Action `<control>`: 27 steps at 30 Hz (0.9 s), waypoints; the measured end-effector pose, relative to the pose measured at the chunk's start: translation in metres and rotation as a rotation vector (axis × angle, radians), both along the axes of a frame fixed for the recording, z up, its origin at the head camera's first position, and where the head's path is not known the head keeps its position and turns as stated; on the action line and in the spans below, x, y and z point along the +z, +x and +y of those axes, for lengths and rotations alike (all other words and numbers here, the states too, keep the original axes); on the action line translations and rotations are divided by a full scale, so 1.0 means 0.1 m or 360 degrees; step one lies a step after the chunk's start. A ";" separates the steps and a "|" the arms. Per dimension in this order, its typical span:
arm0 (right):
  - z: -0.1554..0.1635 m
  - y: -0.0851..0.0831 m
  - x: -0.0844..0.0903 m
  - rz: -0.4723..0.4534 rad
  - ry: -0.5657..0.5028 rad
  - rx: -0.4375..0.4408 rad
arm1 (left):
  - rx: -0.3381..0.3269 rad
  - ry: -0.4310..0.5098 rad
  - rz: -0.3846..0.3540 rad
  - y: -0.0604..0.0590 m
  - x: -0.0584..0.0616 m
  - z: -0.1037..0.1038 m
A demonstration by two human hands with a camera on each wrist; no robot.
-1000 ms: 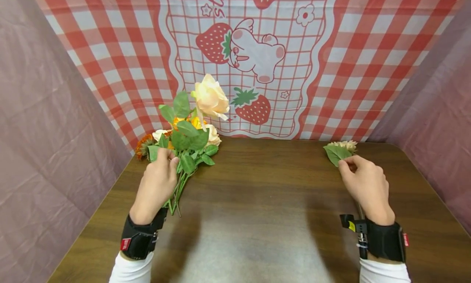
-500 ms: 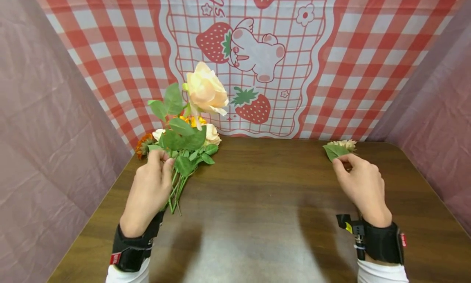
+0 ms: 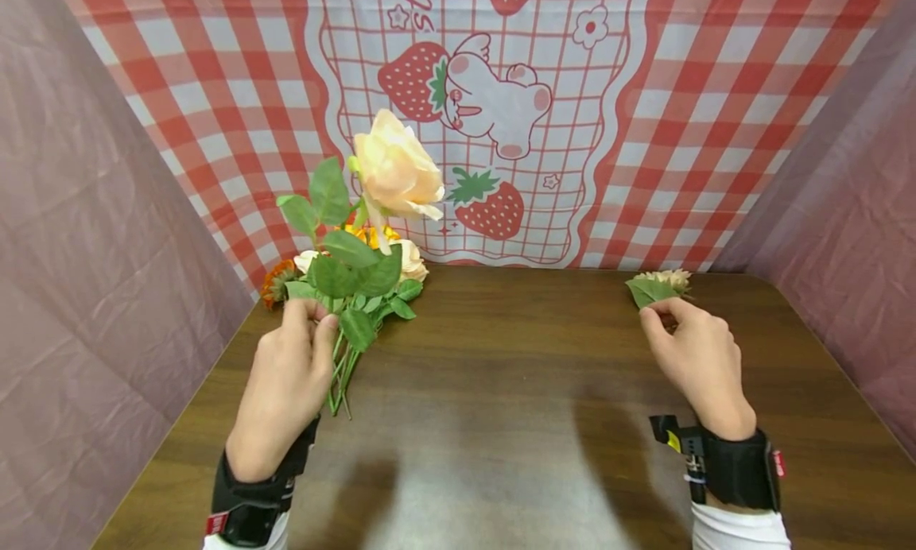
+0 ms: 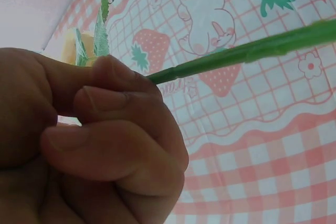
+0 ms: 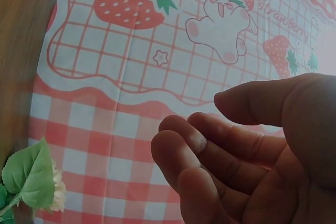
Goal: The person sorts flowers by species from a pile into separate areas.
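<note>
My left hand (image 3: 282,383) pinches the green stem of a peach rose (image 3: 397,167) between thumb and fingers. The bloom rises above the bunch at the table's left, and its leaves overlap that bunch in the head view. In the left wrist view the stem (image 4: 252,51) runs out past the curled fingers. My right hand (image 3: 701,359) hovers at the right with loosely bent fingers and thumb apart, holding nothing, as the right wrist view shows. Just beyond its fingertips lies a pale cream flower (image 3: 671,280) with a broad green leaf (image 3: 647,292); the hand covers most of its stem.
The bunch on the brown table (image 3: 494,375) includes an orange flower (image 3: 277,284), yellow-orange petals (image 3: 368,236) and a cream rose (image 3: 412,261), stems toward me. A red-checked strawberry cloth (image 3: 494,105) hangs behind. Pinkish curtains (image 3: 107,240) stand at both sides.
My left hand has drawn left and toward me, with the peach rose lifting higher and looking larger. The right hand has shifted slightly left; the cream flower stays where it lay.
</note>
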State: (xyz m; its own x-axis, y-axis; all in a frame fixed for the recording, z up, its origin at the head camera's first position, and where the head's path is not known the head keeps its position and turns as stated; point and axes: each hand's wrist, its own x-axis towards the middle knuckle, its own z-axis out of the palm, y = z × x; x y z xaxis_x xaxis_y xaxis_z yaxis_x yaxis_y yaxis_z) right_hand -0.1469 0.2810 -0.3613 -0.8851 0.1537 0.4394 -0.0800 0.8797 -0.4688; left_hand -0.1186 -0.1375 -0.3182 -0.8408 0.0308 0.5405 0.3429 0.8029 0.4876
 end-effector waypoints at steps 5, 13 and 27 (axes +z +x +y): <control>-0.05 0.01 0.02 0.0001 0.0006 0.0034 | -0.0036 0.0006 -0.0011 0.01 0.01 0.02; -0.15 0.05 0.02 0.0000 0.0024 0.0078 | -0.0122 0.0007 -0.0119 0.03 -0.01 0.08; -0.57 0.09 0.06 0.0100 0.0053 0.0461 | -0.0505 0.0149 -0.0166 -0.07 -0.25 0.43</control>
State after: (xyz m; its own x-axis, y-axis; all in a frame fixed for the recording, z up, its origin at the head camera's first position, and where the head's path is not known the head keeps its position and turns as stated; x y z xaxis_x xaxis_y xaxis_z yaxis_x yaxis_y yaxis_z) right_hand -0.1378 0.2236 -0.3551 -0.8610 -0.1167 0.4950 -0.3577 0.8309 -0.4262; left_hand -0.1260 -0.0949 -0.3432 -0.8480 0.2540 0.4651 0.5129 0.6142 0.5997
